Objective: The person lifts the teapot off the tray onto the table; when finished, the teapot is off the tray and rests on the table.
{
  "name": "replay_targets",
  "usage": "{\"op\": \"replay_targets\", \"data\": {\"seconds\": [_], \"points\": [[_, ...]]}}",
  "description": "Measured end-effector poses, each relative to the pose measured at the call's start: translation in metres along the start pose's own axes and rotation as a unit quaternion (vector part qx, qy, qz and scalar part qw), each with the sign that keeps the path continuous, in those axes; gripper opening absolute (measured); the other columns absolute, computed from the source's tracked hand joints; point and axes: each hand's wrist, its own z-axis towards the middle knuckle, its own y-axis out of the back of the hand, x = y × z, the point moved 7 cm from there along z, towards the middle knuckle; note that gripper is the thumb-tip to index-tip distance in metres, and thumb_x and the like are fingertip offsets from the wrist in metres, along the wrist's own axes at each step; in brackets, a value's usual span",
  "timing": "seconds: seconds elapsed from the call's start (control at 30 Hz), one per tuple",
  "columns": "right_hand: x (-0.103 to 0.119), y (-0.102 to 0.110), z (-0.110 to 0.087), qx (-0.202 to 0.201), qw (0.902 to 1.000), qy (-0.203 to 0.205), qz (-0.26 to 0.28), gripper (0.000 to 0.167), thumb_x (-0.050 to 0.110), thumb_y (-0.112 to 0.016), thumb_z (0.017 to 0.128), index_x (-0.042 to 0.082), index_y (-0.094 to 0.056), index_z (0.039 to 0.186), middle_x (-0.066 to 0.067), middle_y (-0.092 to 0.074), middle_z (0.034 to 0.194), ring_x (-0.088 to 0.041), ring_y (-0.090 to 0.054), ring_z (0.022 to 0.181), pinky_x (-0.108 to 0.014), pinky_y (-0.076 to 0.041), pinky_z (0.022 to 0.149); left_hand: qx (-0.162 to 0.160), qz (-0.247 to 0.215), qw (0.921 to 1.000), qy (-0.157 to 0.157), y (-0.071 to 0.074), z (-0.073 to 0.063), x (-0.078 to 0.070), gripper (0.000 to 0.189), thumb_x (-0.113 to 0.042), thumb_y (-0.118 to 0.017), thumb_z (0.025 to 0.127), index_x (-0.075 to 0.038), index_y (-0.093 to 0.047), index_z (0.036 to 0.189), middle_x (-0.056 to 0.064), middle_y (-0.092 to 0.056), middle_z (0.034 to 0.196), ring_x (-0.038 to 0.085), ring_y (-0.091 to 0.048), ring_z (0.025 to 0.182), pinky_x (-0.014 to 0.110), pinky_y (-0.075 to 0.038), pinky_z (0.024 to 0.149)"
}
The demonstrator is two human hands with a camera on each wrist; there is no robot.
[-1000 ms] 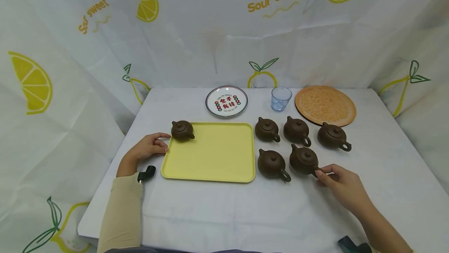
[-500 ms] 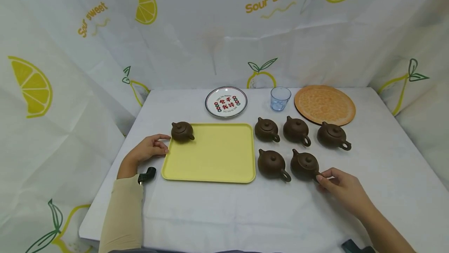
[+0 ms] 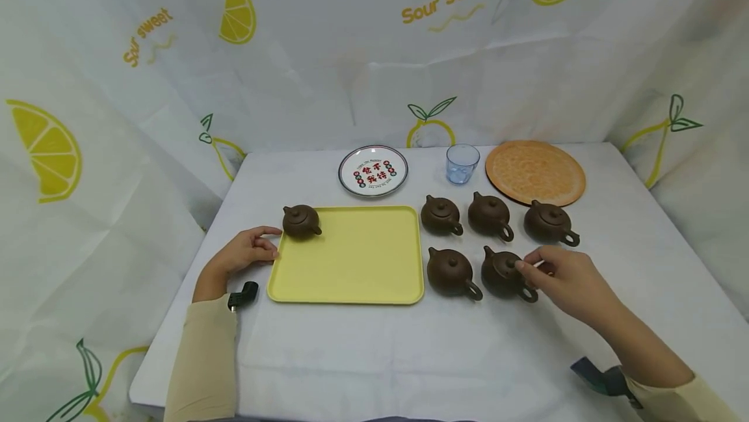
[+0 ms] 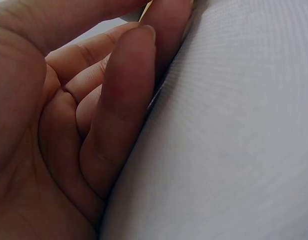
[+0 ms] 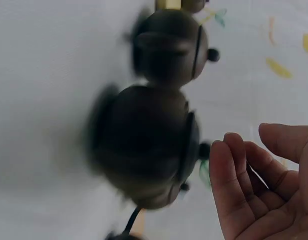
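My right hand [image 3: 570, 279] is over the near right brown teapot [image 3: 503, 274]. In the right wrist view its fingertips [image 5: 223, 150] are close by the lid knob [image 5: 204, 151], with a gap between thumb and fingers; whether they touch the knob I cannot tell. The teapot stands upright, its handle pointing toward me. My left hand [image 3: 246, 254] rests on the table with fingertips at the left rim of the yellow tray [image 3: 351, 266]. In the left wrist view its fingers [image 4: 126, 85] are loosely bent. One brown teapot [image 3: 301, 222] sits in the tray's far left corner.
More brown teapots stand right of the tray: one [image 3: 450, 272] beside the near one, and a row behind with one [image 3: 441, 215], another [image 3: 489, 215] and a third [image 3: 549, 220]. Farther back are a white plate [image 3: 372, 171], a blue glass [image 3: 462, 163] and a round orange-brown board [image 3: 535, 172].
My right hand pinched the near right teapot's handle and shifted the pot slightly toward me. It has let go and risen to the lid. The left hand stays by the tray.
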Motion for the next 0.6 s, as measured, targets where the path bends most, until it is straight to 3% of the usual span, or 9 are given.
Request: {"op": "replay_targets", "data": {"seconds": [0.1, 0.23, 0.5, 0.6], "points": [[0.03, -0.004, 0.013, 0.007, 0.9988, 0.045, 0.017, 0.017, 0.028, -0.067, 0.094, 0.011, -0.069, 0.09, 0.005, -0.062, 0.071, -0.014, -0.057, 0.065, -0.029, -0.047, 0.054, -0.002, 0.0, 1.0, 0.002, -0.001, 0.0, 0.0, 0.059, -0.003, -0.074, 0.084, 0.005, -0.046, 0.136, 0.008, -0.068, 0.086, 0.012, -0.065, 0.075, 0.026, -0.054, 0.07], [0.069, -0.024, 0.038, 0.052, 0.9944, 0.086, 0.032, 0.011, 0.025, -0.069, 0.092, 0.015, -0.07, 0.09, 0.005, -0.062, 0.073, -0.013, -0.057, 0.065, -0.03, -0.048, 0.057, -0.002, -0.001, 1.0, 0.007, -0.001, 0.0, 0.001, 0.06, -0.004, -0.075, 0.084, 0.006, -0.045, 0.136, 0.008, -0.068, 0.086, 0.013, -0.065, 0.074, 0.026, -0.054, 0.07], [0.154, -0.088, 0.081, 0.13, 0.9715, 0.192, 0.046, 0.011, 0.026, -0.068, 0.093, 0.017, -0.069, 0.086, 0.01, -0.063, 0.072, -0.008, -0.055, 0.062, -0.028, -0.047, 0.055, -0.004, 0.006, 0.9999, 0.008, 0.0, 0.001, 0.0, 0.06, -0.003, -0.074, 0.084, 0.005, -0.045, 0.137, 0.008, -0.068, 0.087, 0.012, -0.064, 0.074, 0.025, -0.054, 0.069], [0.183, -0.115, 0.096, 0.162, 0.964, 0.204, 0.052, 0.013, 0.026, -0.066, 0.094, 0.016, -0.069, 0.085, 0.008, -0.064, 0.07, -0.009, -0.055, 0.059, -0.027, -0.046, 0.054, -0.007, 0.001, 0.9999, 0.011, -0.001, 0.001, 0.0, 0.059, -0.002, -0.074, 0.083, 0.004, -0.047, 0.136, 0.008, -0.068, 0.086, 0.012, -0.064, 0.074, 0.025, -0.054, 0.069]]}}
